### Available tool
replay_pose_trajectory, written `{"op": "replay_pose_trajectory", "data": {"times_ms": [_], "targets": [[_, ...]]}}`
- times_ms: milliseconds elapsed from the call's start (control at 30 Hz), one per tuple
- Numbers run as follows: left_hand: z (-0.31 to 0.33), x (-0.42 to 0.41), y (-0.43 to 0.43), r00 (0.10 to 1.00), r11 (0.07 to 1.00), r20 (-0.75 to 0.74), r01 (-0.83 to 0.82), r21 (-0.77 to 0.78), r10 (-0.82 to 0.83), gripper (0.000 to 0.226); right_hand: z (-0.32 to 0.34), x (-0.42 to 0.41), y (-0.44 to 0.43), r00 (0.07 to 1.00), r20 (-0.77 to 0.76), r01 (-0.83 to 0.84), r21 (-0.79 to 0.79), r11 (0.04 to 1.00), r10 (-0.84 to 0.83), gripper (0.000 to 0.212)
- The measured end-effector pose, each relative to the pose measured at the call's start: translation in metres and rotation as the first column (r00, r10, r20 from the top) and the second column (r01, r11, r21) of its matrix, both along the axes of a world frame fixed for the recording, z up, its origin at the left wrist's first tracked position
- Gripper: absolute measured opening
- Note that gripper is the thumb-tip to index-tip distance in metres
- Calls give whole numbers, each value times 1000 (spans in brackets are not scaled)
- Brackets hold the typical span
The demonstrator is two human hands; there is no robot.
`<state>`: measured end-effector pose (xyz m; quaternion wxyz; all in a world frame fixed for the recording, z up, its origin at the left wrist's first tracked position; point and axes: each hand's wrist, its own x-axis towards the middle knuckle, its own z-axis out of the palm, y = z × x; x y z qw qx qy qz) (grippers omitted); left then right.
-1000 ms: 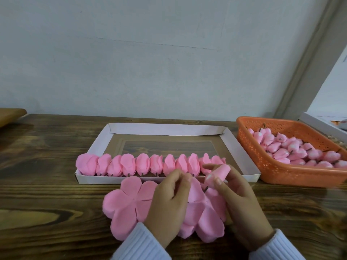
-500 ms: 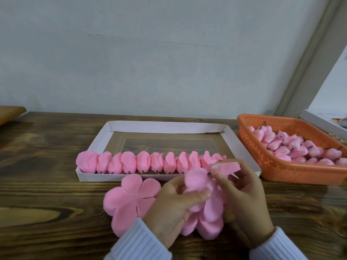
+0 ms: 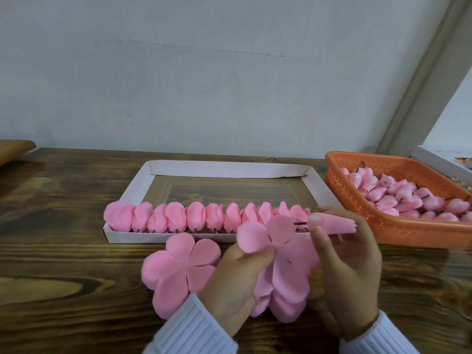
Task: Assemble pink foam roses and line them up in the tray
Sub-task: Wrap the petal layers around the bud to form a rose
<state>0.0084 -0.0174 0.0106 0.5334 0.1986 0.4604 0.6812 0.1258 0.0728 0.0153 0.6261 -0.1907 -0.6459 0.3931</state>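
Left hand [image 3: 235, 279] pinches petal piece [image 3: 258, 235] by its lower edge. Right hand [image 3: 352, 267] pinches bud [image 3: 332, 223], stem pointing at petal centre. Both just before tray [image 3: 224, 169]; roses [image 3: 196, 219] line its near wall.

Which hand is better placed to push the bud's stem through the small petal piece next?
Right, probably. The right hand grips the bud, whose stem points at the petal piece. The left hand pinches that piece by its lower edge, so it seems best placed to steady it.
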Motion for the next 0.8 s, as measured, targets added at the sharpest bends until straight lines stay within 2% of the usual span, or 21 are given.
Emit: {"op": "replay_pose_trajectory", "data": {"times_ms": [100,133,167,200,267,433,667,800], "targets": [[15,11,-11,961,985,243,94,146,-128,33,-1,2,-3,995,78,43,149,988,-55,24],[19,9,-8,965,985,241,68,157,-105,26,-2,1,-4,991,119,32,179,983,-54,24],[18,3,0,976,985,180,96,143,-122,28,-3,0,-5,986,158,15,201,979,-48,25],[11,1,5,983,994,173,48,98,-65,36,-4,-1,-5,980,198,-10,220,975,-35,26],[8,4,-6,955,985,281,52,163,-97,45,-3,-3,-7,960,281,-52,242,969,-18,26],[23,7,0,887,983,454,-7,186,-80,43,0,-3,-9,920,387,-32,229,973,-61,23],[19,10,-1,903,983,423,-6,185,-75,46,0,-2,-9,912,401,11,188,982,-87,25],[21,11,-1,945,980,323,-7,199,-58,45,1,-5,-9,893,428,27,265,964,-142,33]]}}
